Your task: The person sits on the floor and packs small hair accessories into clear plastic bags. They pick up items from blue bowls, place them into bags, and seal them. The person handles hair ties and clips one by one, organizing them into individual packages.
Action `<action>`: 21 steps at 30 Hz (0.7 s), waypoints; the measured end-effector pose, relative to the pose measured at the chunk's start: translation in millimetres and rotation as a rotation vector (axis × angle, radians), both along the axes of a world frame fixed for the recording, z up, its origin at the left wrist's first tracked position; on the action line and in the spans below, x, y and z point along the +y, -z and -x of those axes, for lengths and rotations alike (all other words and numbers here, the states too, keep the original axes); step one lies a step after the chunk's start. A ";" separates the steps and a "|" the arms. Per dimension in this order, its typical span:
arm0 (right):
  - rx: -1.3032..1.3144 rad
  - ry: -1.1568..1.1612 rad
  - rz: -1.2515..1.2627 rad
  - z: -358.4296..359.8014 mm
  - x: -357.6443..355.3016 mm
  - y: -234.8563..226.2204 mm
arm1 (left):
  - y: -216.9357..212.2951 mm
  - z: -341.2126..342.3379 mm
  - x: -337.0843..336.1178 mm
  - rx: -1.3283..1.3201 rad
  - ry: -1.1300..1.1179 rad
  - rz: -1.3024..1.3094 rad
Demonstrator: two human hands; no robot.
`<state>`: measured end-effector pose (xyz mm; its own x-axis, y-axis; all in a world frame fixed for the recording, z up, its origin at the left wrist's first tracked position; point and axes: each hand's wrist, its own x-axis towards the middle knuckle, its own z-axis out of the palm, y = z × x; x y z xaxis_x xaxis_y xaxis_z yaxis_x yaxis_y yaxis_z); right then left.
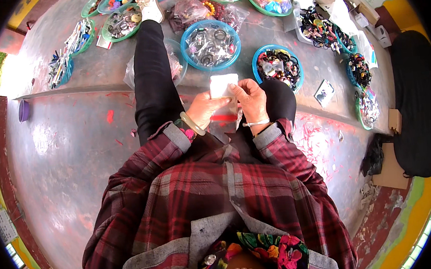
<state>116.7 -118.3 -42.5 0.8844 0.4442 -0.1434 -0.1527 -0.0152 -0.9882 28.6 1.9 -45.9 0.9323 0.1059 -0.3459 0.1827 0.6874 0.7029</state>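
Over my lap, both hands are on a small white card (222, 86). My left hand (204, 109) is closed on the card's left side, its thumb lying across the lower edge. From the right, my right hand (252, 101) pinches the card's edge between thumb and fingers. Below the card hangs a clear plastic piece with a red strip (224, 117), which looks like a small bag. Whether the card is inside it or in front of it I cannot tell. Just past my hands stands a blue basket of small clear packets (182, 50).
A blue basket of dark hair ties (254, 66) stands by my right knee. More baskets (111, 27) of small goods line the raised step ahead. Bundles of pens (60, 68) sit far left. A small picture card (324, 93) lies on the right. A purple bowl (24, 110) is at the left.
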 end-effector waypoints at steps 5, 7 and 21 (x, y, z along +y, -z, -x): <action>0.021 -0.001 -0.016 2.0 -0.8 -5.8 | 4.0 1.0 -1.2 -0.016 0.009 0.004; 0.040 0.000 -0.015 2.7 -0.6 -6.2 | 4.2 1.7 -1.7 -0.021 0.005 0.011; 0.095 0.038 -0.033 3.7 1.1 -14.8 | 2.6 2.7 -0.6 0.006 0.039 -0.025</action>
